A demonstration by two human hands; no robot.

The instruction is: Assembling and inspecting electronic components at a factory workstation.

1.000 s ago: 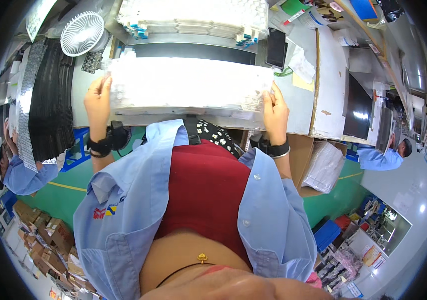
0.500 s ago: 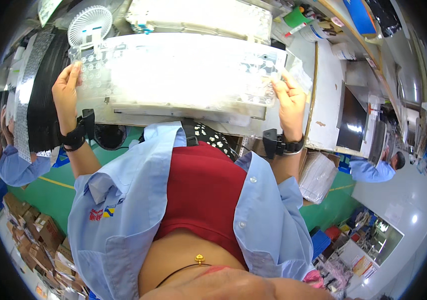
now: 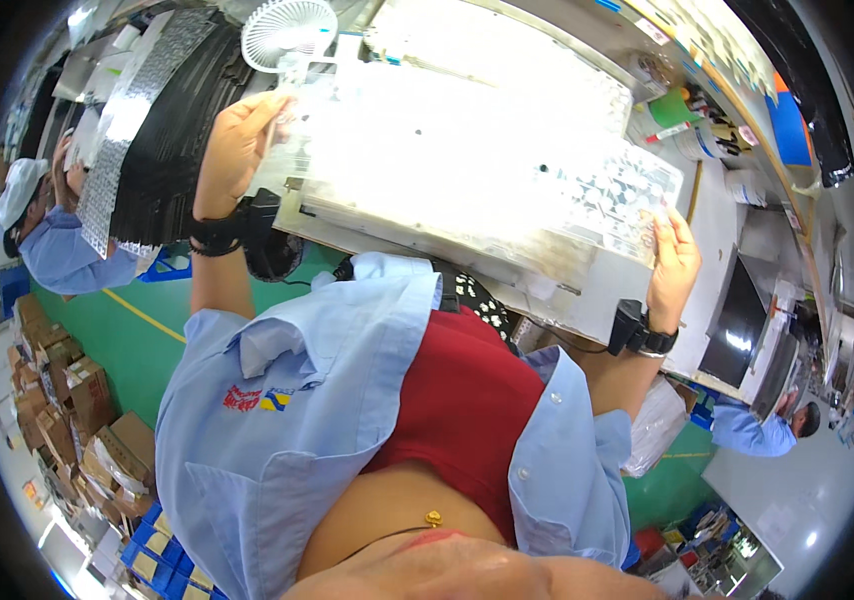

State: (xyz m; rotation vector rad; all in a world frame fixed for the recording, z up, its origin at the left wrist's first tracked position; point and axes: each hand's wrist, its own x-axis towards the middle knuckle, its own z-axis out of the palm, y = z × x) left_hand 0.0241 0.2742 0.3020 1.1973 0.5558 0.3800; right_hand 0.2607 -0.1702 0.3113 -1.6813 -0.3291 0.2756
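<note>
while lifted off the worktop [image 3: 587, 290], clear plastic tray [image 3: 467, 165] held flat between both hands, spanning most of the upper middle of the view, long side running left to right and tilted down toward the right. left hand [image 3: 235, 150] clamped on the tray's left edge, grip narrow, fingers curled over the rim with thumb on the near side; black wrist strap [image 3: 215, 232] with a small black box just below the hand. right hand [image 3: 675, 262] pinching the tray's right end, grip narrow, fingertips on the patterned, pocketed corner; black band [image 3: 639, 332] on that wrist too. glare washing out the tray's middle, so contents of the pockets impossible to tell. under the tray, pale grey worktop edge showing, running diagonally below the right hand.

just beyond the left hand, small white fan [image 3: 289, 30] standing upright, near the tray's far left corner. left of that, tall leaning stack of black trays [image 3: 172, 120] with a silvery patterned sheet [image 3: 117, 150] against it. farther left, another person in a light blue shirt and white cap [image 3: 19, 190], head bent. at lower right, second person in blue [image 3: 759, 432] beside a dark monitor [image 3: 737, 320]. green floor [image 3: 137, 350] below, cardboard boxes [image 3: 67, 400] piled at the left edge.
</note>
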